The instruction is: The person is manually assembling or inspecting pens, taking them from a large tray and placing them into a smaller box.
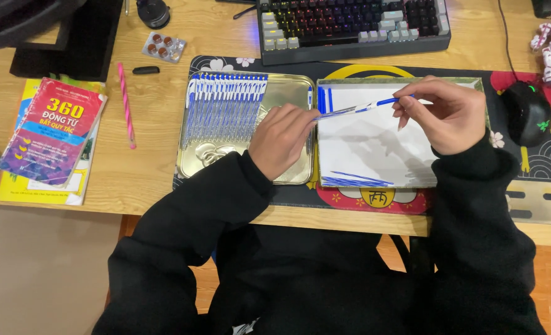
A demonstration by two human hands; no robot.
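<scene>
Both hands pinch one blue-and-white pen (362, 108): left hand (282, 139) at the tip end, right hand (446, 115) at the blue end, over the paper-lined tray (406, 84).

I'd keep the pen level, pull straight along the barrel, no twisting; finished pens sit in a row in the gold tin tray (300, 84) beside it; keyboard (353, 25) behind.

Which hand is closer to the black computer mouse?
The right hand. It holds the blue end of the pen, just left of the black mouse. The left hand holds the pen's other end over the metal tray, much farther away.
</scene>
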